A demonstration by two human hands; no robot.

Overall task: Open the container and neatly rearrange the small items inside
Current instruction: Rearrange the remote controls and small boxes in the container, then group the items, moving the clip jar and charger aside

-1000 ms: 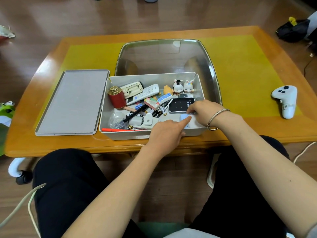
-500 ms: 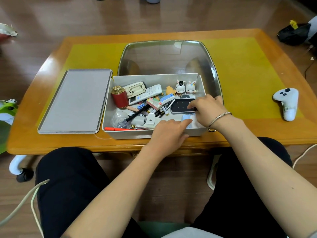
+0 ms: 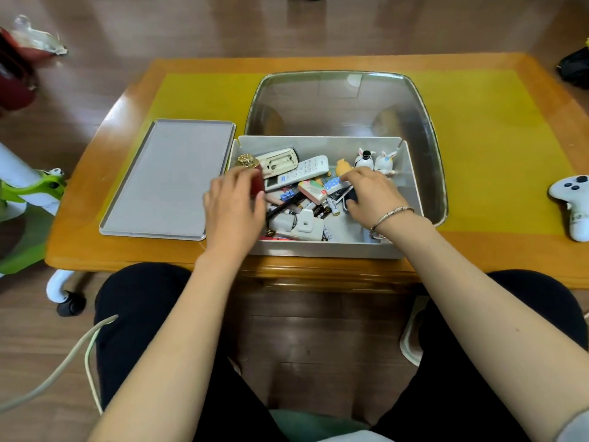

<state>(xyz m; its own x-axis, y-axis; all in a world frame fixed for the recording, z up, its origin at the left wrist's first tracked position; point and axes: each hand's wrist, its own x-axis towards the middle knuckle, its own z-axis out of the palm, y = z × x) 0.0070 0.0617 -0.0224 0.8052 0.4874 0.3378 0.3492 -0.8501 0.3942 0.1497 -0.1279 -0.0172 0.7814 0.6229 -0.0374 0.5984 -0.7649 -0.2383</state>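
The open grey container (image 3: 318, 250) stands at the table's near edge, full of mixed small items. My left hand (image 3: 234, 205) is at its left end, fingers curled round the red jar (image 3: 258, 183) with the gold cap (image 3: 248, 161). My right hand (image 3: 371, 194) lies over the black flat device (image 3: 350, 196) and grips it, hiding most of it. A white remote (image 3: 301, 172), a cream case (image 3: 280, 160), an orange figure (image 3: 343, 165), two rabbit figures (image 3: 376, 161), batteries (image 3: 330, 207) and a white plug (image 3: 306, 223) lie in the container.
The grey lid (image 3: 169, 180) lies flat to the left of the container. A steel tray (image 3: 344, 103) sits just behind it. A white game controller (image 3: 570, 202) rests at the table's right edge. A green-and-white object (image 3: 25, 193) stands left of the table.
My left hand has left the container's front right corner and crossed to the left end, taking the red jar. My right hand has slid forward over the black device.
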